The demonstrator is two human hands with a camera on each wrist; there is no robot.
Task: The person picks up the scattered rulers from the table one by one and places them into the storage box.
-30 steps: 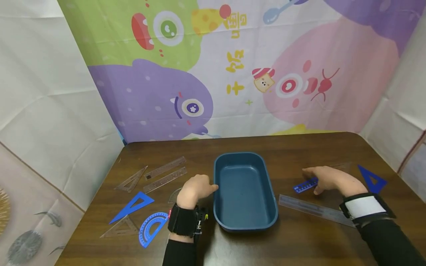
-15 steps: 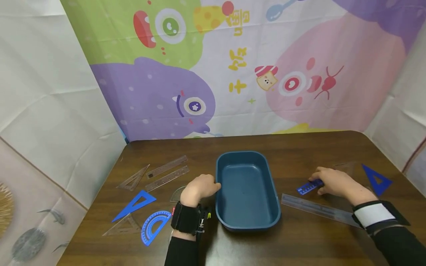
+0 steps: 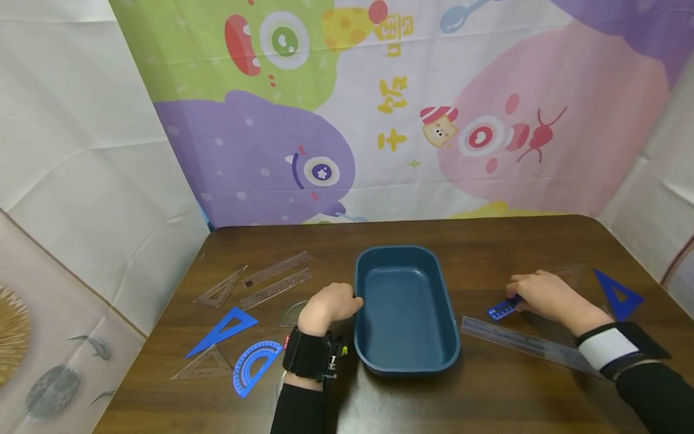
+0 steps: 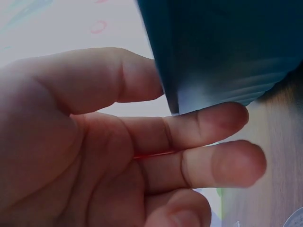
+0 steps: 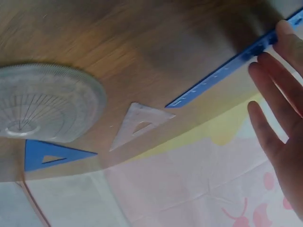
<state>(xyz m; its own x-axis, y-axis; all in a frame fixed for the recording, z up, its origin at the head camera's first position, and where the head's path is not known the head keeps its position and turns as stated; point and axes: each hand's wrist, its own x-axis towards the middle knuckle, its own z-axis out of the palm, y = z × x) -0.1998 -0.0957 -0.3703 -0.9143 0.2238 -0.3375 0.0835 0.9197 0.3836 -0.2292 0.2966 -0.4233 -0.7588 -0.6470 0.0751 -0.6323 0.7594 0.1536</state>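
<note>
The blue ruler (image 3: pixel 502 310), right of the bin (image 3: pixel 403 322), is being pinched by the right hand (image 3: pixel 544 295); the left hand (image 3: pixel 332 301) is gripping the bin's left rim. Fingertip-only contact may be inviting pivoting, risking collision with the clear ruler (image 3: pixel 528 345) beside the bin.

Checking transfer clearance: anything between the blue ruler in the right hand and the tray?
Nothing visible between blue ruler and tray except the tray's raised rim. Long clear ruler lies just nearer the person than the direct line.
</note>
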